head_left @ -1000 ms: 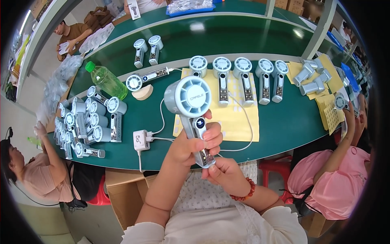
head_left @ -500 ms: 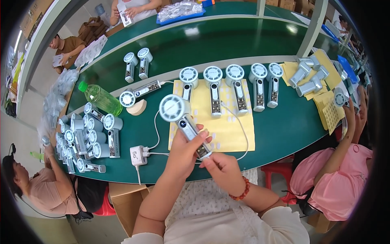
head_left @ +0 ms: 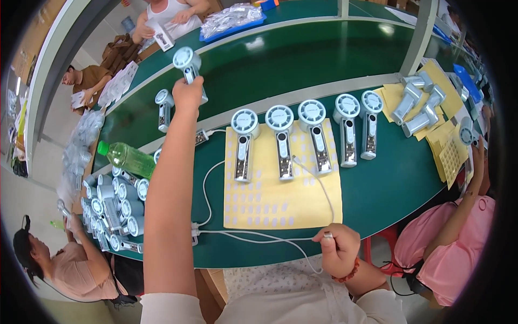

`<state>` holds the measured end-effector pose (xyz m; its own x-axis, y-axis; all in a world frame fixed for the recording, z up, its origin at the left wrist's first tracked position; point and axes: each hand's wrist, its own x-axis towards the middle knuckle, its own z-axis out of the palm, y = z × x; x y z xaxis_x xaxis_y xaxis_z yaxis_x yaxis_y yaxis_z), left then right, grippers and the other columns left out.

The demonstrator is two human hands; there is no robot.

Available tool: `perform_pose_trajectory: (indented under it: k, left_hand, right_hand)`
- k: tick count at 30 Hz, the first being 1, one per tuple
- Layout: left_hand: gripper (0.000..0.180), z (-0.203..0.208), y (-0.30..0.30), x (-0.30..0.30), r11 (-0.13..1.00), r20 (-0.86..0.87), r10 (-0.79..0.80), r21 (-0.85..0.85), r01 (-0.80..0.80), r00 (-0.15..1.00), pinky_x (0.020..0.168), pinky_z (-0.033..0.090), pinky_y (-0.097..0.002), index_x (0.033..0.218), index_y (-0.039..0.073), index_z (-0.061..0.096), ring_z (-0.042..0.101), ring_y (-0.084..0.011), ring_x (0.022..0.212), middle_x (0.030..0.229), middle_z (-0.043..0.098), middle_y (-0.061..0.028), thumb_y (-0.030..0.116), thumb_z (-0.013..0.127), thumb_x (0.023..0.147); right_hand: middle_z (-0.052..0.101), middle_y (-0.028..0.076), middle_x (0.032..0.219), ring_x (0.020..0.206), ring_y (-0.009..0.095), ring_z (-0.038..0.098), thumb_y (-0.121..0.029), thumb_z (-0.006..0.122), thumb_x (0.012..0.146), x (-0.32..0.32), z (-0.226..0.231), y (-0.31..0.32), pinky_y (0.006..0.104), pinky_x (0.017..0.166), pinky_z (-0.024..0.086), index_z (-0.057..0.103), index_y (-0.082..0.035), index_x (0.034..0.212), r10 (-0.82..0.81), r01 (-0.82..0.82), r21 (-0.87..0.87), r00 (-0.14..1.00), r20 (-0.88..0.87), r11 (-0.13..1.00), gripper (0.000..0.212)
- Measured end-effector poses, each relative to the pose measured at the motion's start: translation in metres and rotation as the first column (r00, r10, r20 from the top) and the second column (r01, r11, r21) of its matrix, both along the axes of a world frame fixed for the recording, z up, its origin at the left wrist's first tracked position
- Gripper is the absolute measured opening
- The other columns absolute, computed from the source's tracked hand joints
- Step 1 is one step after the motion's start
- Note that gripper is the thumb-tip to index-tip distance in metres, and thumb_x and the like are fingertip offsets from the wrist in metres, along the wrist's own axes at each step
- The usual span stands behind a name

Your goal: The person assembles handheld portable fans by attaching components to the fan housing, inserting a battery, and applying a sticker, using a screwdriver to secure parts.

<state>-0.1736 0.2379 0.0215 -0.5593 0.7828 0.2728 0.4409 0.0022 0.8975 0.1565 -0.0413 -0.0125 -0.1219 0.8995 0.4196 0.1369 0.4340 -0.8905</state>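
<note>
Head view: left hand has gone far up, fingers wrapped round grip of small handheld fan. Another fan sits near, left of those fingers. Right hand stays low, fingers pinched on little cable plug. Held fan and plug now well apart; plugged-in bit looks done.

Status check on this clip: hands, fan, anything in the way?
Left hand gripping a handheld fan, held far forward. Right hand pinching what looks like a cable plug. White cables trail across the green table, possible snag.
</note>
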Motion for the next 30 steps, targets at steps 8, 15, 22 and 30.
perform_pose_trajectory:
  k: [8, 15, 22, 30]
  left_hand:
    - [0.066, -0.07, 0.045, -0.022, 0.807, -0.62, -0.141, -0.523, -0.273, 0.772, 0.091, 0.039, -0.0394, 0.108, -0.009, 0.052, 0.046, -0.0395, 0.11, 0.107, 0.055, -0.0278, 0.045, 0.063, 0.074]
    - [0.075, -0.001, -0.04, 0.056, 0.893, -0.606, -0.284, -0.45, -0.026, 0.743, 0.098, 0.032, -0.0423, 0.116, -0.014, 0.044, 0.035, -0.0411, 0.118, 0.124, 0.036, -0.0329, 0.052, 0.051, 0.08]
    - [0.061, -0.037, -0.16, 0.088, 0.834, -0.577, -0.468, -0.54, 0.117, 0.67, 0.107, 0.014, -0.0447, 0.107, -0.012, 0.052, 0.012, -0.0445, 0.13, 0.135, 0.021, -0.0344, 0.042, 0.055, 0.08]
    - [0.038, -0.031, -0.192, 0.115, 0.965, -0.022, -0.236, -0.122, 0.232, 0.971, 0.087, 0.042, -0.0397, 0.102, -0.002, 0.041, 0.055, -0.0294, 0.099, 0.102, 0.056, -0.0233, 0.012, 0.064, 0.075]
  right_hand:
    - [0.056, 0.009, 0.061, 0.05, 0.017, 0.052, -0.011, 0.051, 0.085, -0.004, -0.003, 0.007, 0.0248, 0.048, 0.041, 0.059, 0.0, 0.075, 0.115, -0.139, -0.226, 0.986, -0.117, 0.964, 0.017]
    - [0.055, 0.008, 0.061, 0.05, 0.014, 0.049, -0.012, 0.05, 0.086, -0.001, -0.009, 0.009, 0.024, 0.048, 0.04, 0.059, 0.0, 0.076, 0.175, -0.203, -0.273, 0.977, -0.123, 0.94, 0.018]
    - [0.057, 0.009, 0.066, 0.055, 0.014, 0.05, -0.01, 0.049, 0.088, -0.007, 0.005, -0.004, 0.024, 0.054, 0.042, 0.057, 0.003, 0.079, 0.312, -0.331, -0.222, 0.943, -0.117, 0.917, 0.018]
    - [0.048, 0.001, 0.067, 0.06, 0.007, 0.039, -0.015, 0.042, 0.093, -0.024, 0.004, -0.018, 0.021, 0.056, 0.036, 0.056, 0.001, 0.088, 0.315, -0.387, -0.376, 0.918, -0.239, 0.842, 0.022]
